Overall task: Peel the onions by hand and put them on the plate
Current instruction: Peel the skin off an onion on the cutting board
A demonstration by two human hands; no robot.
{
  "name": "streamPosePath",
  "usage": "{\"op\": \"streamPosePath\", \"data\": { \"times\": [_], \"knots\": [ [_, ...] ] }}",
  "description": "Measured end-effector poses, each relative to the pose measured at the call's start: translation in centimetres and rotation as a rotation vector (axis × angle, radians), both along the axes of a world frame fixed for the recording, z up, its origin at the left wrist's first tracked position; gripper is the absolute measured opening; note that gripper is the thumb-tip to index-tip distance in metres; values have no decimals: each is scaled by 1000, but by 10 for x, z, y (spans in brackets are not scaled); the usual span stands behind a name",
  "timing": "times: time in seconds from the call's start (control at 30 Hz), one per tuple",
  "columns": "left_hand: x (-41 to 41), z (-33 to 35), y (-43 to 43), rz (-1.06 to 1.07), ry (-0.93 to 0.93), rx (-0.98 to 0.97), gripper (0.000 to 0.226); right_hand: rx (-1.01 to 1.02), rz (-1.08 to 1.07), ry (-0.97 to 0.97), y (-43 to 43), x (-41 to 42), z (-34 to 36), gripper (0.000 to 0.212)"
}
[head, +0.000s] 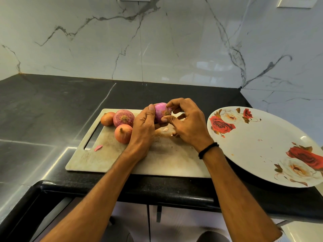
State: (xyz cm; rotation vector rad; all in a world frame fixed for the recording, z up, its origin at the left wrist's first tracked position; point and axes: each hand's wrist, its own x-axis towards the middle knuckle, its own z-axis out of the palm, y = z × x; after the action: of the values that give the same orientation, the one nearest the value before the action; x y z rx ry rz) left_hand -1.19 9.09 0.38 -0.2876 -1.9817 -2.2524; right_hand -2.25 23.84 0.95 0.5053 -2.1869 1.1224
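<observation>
Above the white cutting board (108, 159) my left hand (142, 126) grips a pink, partly peeled onion (161, 111), thumb up along its left side. My right hand (186, 122) pinches at the onion's root end with thumb and forefinger. Three unpeeled onions lie at the board's far left: a small orange one (107, 118), a larger reddish one (123, 118) and an orange one (123, 133) nearer me. The white plate (262, 145) with red and white roses sits to the right with no onion on it.
Bits of peel lie on the board, one pink scrap (98, 147) by the handle slot and small ones (165, 129) under my hands. The black counter (43, 105) stretches left and back to a marble wall. Its front edge runs just below the board.
</observation>
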Motion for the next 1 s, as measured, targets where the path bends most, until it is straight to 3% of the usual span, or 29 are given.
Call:
{"op": "streamPosePath", "data": {
  "times": [0.3,0.6,0.8,1.0],
  "knots": [
    [-3,-3,-1,-1,0,-48,44,23,-19,-1,2,-2,-2,15],
    [-4,-4,-1,-2,2,-50,45,12,6,-6,0,0,0,27],
    [-5,-5,-2,-2,3,-63,46,42,-20,-13,0,-2,-2,13],
    [-4,-4,-1,-19,32,-49,44,-104,-24,-76,1,3,4,14]
  ]
}}
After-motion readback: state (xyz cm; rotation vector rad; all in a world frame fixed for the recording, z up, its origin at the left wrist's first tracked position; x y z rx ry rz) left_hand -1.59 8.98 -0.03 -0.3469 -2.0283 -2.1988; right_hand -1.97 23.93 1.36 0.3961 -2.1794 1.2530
